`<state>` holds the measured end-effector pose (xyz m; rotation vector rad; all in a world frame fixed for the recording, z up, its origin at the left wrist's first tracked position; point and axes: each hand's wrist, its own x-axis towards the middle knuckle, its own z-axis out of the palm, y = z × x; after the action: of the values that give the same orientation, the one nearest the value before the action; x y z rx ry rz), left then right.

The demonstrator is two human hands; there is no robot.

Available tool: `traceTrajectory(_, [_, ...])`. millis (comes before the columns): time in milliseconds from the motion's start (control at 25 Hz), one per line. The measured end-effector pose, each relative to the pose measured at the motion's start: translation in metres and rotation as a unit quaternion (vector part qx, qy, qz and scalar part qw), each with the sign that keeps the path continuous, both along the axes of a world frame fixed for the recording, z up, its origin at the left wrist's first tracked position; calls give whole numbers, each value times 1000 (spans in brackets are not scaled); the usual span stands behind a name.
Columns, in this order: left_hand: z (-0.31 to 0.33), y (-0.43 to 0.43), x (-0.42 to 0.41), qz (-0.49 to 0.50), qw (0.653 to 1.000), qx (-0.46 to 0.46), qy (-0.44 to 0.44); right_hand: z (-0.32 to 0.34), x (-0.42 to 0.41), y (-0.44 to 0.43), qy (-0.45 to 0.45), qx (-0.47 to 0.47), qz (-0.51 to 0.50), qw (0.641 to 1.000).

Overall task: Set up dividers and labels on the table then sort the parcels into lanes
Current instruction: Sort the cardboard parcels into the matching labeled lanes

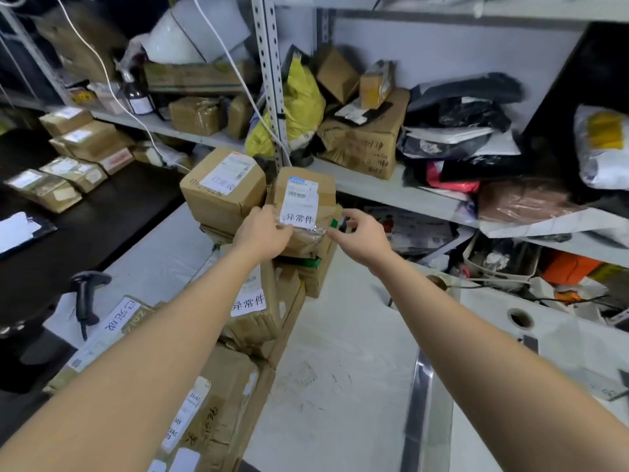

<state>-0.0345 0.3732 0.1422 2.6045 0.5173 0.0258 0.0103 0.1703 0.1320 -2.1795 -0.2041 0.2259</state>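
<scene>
Head view: a small brown cardboard parcel (326, 190) tops a stack of cardboard boxes (270, 301) on the white table (340, 369) and bears a white paper label (300, 218) with black characters. The left hand (263, 229) pinches one end of a strip of clear tape (309, 231) along the label's lower edge, and the right hand (360, 236) pinches the other end

We see a white paper label (301, 218) printed 异常件, a clear tape strip (315, 233) across its bottom, on the topmost brown cardboard parcel (325, 194). A second brown parcel (218, 199) sits just beside it at 9 o'clock.
</scene>
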Motion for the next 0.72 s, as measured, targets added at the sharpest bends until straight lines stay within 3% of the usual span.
traceTrajectory(200, [-18,11,22,19,998,-30,51,-22,29,20,74,62,17,995])
traceTrajectory(400, [-25,18,35,27,986,-161,45,-45,45,36,106,138,20,985])
traceTrajectory(560, [-28,23,42,-6,996,-87,33,-44,47,41,140,184,-4,973])
traceTrajectory(720, [-27,20,45,-27,993,-109,28,-36,45,38,138,190,-16,972])
